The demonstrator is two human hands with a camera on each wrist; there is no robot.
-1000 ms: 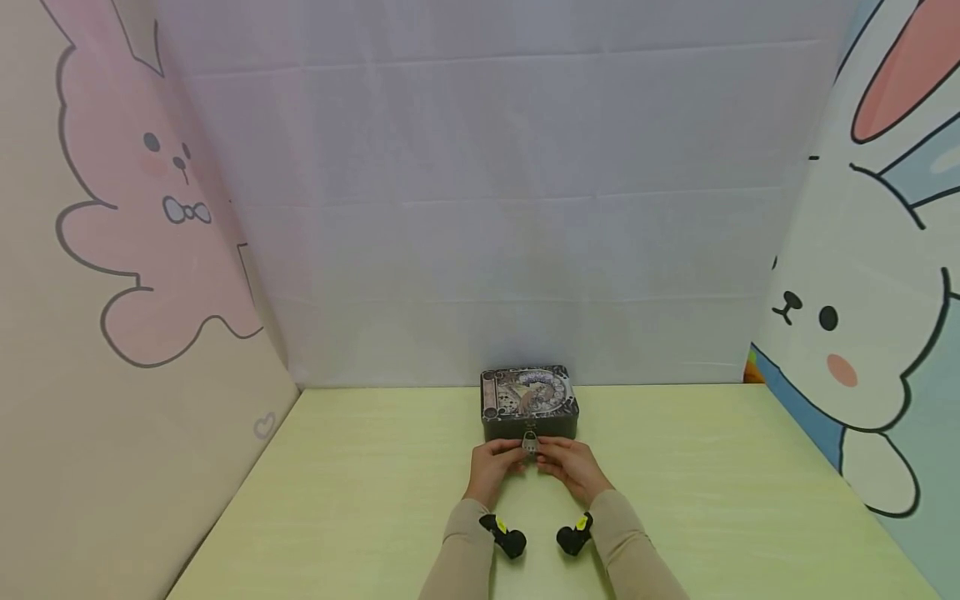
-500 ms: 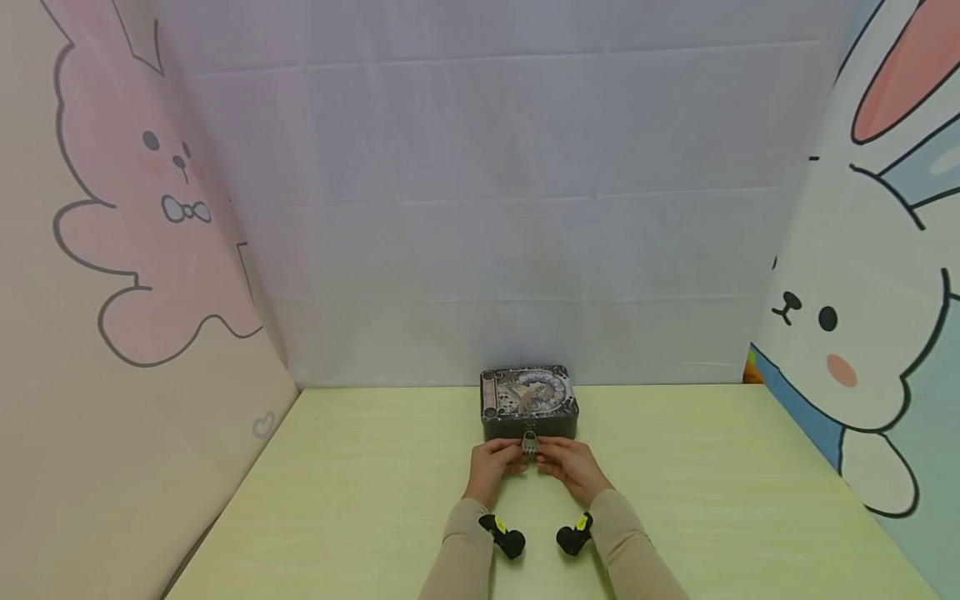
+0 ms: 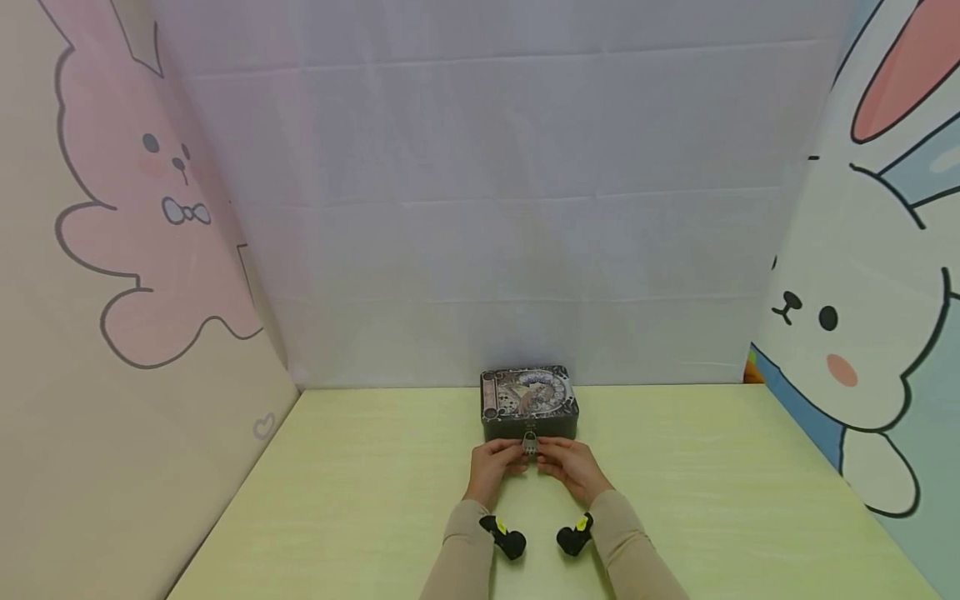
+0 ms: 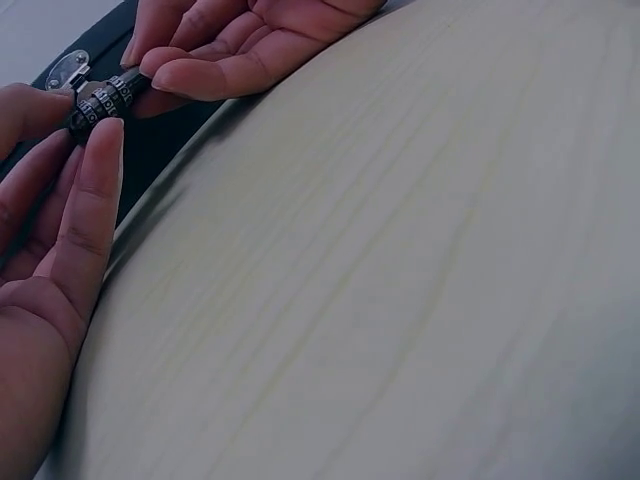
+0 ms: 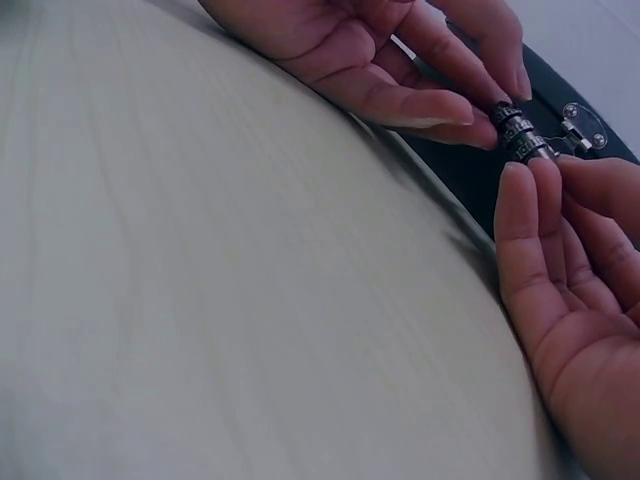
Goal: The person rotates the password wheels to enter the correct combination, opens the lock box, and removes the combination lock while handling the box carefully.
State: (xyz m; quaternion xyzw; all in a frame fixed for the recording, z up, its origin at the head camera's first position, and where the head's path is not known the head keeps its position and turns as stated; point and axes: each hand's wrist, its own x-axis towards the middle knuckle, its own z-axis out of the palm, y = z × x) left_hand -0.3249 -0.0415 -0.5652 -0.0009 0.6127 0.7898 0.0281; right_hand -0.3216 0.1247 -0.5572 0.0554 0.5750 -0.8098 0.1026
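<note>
A combination padlock (image 3: 530, 443) with numbered dials hangs at the front clasp (image 5: 583, 127) of a dark tin box (image 3: 530, 404) with an ornate printed lid. The lid is down. From the left, my left hand (image 3: 491, 470) pinches one end of the padlock between thumb and fingers. My right hand (image 3: 576, 467) pinches the other end from the right. In the left wrist view the padlock's dials (image 4: 103, 100) show between the fingertips of both hands. The digits are too small to read.
The box stands at the back of a pale yellow-green table (image 3: 360, 492), near a white cloth backdrop (image 3: 480, 208). Side panels with a pink rabbit (image 3: 161, 225) and a white rabbit (image 3: 847, 333) flank the table. A black wrist camera (image 3: 510, 540) sits on each sleeve.
Both hands stay at the padlock with hardly any movement. The padlock's body tilts very slightly; the box keeps its place.
</note>
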